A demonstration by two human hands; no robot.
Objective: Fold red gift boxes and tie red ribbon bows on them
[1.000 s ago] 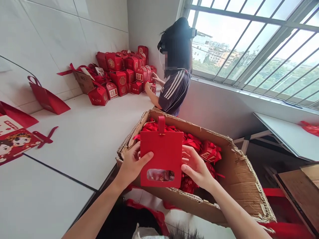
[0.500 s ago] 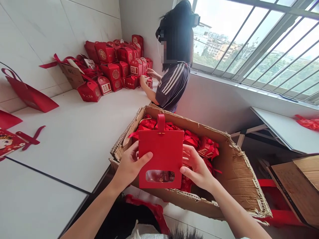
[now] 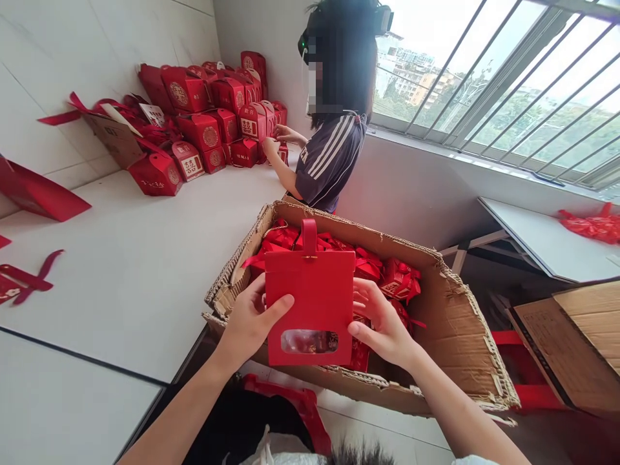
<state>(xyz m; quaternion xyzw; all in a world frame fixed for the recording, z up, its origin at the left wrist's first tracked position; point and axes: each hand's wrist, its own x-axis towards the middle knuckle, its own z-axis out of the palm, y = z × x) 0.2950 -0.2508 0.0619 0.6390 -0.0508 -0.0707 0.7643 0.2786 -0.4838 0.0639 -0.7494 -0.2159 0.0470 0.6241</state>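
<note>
A red gift box point(image 3: 310, 290) with a loop handle on top and a clear window low on its front is held upright between my hands. My left hand point(image 3: 252, 323) grips its left side, thumb across the front and fingers behind. Against its right edge rests my right hand point(image 3: 382, 323), thumb at the front edge, fingers partly hidden behind. Something reddish shows through the window, too small to make out. Below and behind the box stands an open cardboard carton point(image 3: 455, 323), holding several red boxes with ribbons point(image 3: 400, 281).
Red candy boxes point(image 3: 198, 132) are piled on the white table point(image 3: 194, 219) to the left. A co-worker point(image 3: 329, 155) stands beyond the carton, hands at the pile. Flattened cardboard point(image 3: 557, 349) and a white panel point(image 3: 537, 239) lie to the right, below a barred window.
The view has shifted slightly, so the table, pile and carton sit a little further left. Both hands keep the red gift box in nearly the same position.
</note>
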